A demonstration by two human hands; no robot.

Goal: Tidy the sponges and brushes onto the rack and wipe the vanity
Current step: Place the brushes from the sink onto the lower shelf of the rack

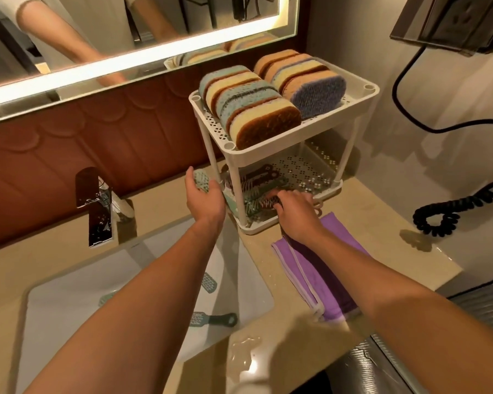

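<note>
While the top shelf of the white rack [285, 146] is already filled with two rows of sponges [251, 109] stood on edge, the lower shelf is where brushes are being gathered. The right hand [295, 213] is reached into the front of that lower shelf and is closed around a dark brush [269, 201] with reddish bristles, which lies among other brushes [256, 180] already laid there. The left hand [204, 196] is held just beside the rack's front left post, curled around a pale green brush [202, 180] whose bristled head stands up above the thumb.

The coming move is judged to turn on that green brush: the shelf opening lies to the right of and slightly beyond the left hand, close by, and the brush's long axis is seen roughly upright, so it would probably have to be tipped flat and slid in past the post. The left hand is the nearer one, the right being occupied.

More brushes are left in the white sink [160, 282]: a pale green one [209, 282] near the left forearm and a darker one [214, 319] with a dark handle lower down; a third may be partly hidden by the arm. A folded purple cloth [325, 285] lies on the wet counter [382, 223] under the right forearm, unused as yet.
</note>
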